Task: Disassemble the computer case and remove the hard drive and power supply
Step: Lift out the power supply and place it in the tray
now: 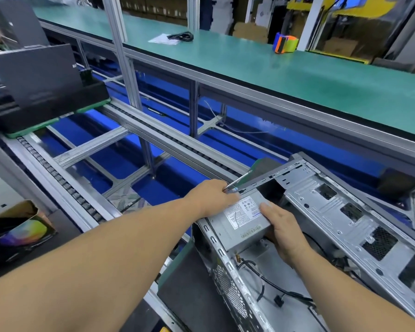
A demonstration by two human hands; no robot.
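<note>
Power supply (242, 219) between both hands' grip.

Both bare forearms reach forward from lower frame edge. Left arm long and nearly straight, running up-right; left hand (213, 196) palm-down, fingers curled, pinching screwdriver (237, 182) while resting on top far edge of power supply (242, 220). Right hand (285, 230) on near-right side, thumb on top, fingers wrapped underneath, wrist bent
</note>
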